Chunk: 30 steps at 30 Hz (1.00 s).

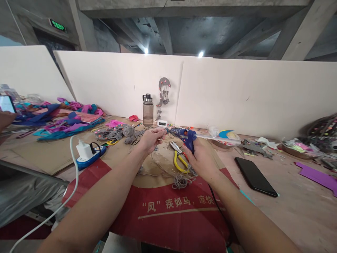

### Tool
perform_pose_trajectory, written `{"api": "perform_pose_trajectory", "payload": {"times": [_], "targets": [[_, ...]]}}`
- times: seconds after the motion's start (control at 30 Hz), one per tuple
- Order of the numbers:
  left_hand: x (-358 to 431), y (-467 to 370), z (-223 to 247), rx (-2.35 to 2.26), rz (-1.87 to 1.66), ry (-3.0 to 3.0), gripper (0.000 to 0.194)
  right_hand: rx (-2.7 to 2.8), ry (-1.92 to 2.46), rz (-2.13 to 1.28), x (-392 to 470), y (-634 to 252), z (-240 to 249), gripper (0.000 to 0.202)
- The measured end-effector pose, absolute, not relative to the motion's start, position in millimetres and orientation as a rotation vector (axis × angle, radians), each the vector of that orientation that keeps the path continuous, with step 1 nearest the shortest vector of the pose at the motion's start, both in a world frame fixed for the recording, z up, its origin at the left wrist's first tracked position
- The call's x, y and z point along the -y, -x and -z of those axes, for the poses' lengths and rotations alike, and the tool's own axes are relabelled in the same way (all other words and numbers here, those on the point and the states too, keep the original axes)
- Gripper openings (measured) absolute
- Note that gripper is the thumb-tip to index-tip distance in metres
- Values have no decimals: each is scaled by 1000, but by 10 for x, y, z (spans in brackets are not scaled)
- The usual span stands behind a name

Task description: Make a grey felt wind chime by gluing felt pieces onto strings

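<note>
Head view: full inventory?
glue gun: 1, blue, right grip
small piece: 1, dark, left grip
pliers: 1, yellow, below gun
yarn: several, grey, centre
bottle: 1, grey, back
clock: 1, white, beside bottle
panels: 3, white, behind
ornament: 1, grey, on panels
table phone: 1, black, right
power strip: 1, blue, left
fabric: pile, multicoloured, left
printed sheet: 1, red, front
co-worker's hand: 1, bare, left
left grip: 1, bare, centre
right grip: 1, bare, centre

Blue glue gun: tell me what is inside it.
A clear glue stick juts from the back of the blue glue gun held in the right hand. Whatever lies within is covered by the casing and cannot be seen.
</note>
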<state>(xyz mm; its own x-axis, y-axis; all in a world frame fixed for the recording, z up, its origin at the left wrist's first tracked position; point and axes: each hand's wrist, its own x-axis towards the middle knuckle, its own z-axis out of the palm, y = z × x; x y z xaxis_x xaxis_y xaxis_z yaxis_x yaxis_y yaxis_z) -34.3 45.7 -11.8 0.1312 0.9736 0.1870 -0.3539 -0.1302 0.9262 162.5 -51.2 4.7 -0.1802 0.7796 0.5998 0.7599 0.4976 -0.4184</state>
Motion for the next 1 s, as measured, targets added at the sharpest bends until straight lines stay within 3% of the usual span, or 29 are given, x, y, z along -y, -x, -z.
{"api": "perform_pose_trajectory", "payload": {"times": [1.0], "targets": [[-424, 328, 83, -768, -1400, -1140, 36, 1972, 1334, -4, 508, -1615, -13, 37]]}}
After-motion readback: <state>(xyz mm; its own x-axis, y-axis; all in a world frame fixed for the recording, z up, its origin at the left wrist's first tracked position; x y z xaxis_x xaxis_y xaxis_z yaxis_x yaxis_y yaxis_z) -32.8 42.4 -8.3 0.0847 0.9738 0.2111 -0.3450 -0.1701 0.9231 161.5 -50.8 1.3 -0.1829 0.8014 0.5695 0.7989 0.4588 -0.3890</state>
